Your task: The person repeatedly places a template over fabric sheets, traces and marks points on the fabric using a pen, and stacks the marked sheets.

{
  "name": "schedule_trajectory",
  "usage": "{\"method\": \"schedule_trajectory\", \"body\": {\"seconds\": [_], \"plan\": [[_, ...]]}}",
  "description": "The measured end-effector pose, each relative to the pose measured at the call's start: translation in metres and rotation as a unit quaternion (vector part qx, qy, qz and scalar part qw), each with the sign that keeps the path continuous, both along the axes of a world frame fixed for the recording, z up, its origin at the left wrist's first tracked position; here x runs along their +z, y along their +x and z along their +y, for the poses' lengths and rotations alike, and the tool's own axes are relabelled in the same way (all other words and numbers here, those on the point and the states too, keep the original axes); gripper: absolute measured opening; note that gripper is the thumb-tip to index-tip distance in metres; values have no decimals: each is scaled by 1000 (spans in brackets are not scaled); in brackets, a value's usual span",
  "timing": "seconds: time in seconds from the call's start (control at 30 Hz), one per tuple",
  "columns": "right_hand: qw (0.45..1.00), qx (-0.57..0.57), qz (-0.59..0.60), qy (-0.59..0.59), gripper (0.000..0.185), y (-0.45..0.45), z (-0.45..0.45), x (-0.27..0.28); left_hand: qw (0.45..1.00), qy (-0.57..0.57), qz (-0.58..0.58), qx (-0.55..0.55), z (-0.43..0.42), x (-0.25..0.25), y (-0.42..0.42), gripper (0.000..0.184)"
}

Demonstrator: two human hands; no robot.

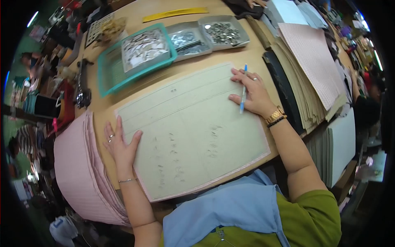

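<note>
A large pale green pattern board point(191, 119) lies on the table, with ruled lines near its far edge and handwritten marks. A thin pink striped edge of cloth or sheet point(214, 178) shows from under its near side. My left hand point(122, 146) lies flat on the board's left edge, fingers spread, holding nothing. At the far right corner of the board, my right hand point(255, 92) rests with a blue and white pen point(243, 92) held upright-looking across its fingers. The pen's ends stick out on both sides of the hand.
Pink folded cloth point(76, 164) hangs at the left. A teal tray point(109, 84) with white pieces and grey boxes of metal parts point(222, 33) stand behind the board. Stacked brown sheets point(298, 82) and a pink textured sheet point(310, 57) are at right. A yellow strip point(176, 15) lies farther back.
</note>
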State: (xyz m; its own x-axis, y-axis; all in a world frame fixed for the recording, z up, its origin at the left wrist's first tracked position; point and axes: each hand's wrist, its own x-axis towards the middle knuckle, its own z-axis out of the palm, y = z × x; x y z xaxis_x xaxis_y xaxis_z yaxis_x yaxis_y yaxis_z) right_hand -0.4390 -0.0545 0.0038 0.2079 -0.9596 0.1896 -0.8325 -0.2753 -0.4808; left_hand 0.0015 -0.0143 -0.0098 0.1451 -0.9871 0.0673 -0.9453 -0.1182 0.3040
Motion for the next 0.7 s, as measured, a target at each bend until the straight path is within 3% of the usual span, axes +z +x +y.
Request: {"method": "schedule_trajectory", "body": {"seconds": [0.2,0.7], "plan": [[998,29,-5,-47,52,-1,-5,-6,1000,2,-6,20,3,7,-3,92],[998,43,-5,-37,54,-1,-6,-7,999,-3,30,31,3,8,-6,90]]}}
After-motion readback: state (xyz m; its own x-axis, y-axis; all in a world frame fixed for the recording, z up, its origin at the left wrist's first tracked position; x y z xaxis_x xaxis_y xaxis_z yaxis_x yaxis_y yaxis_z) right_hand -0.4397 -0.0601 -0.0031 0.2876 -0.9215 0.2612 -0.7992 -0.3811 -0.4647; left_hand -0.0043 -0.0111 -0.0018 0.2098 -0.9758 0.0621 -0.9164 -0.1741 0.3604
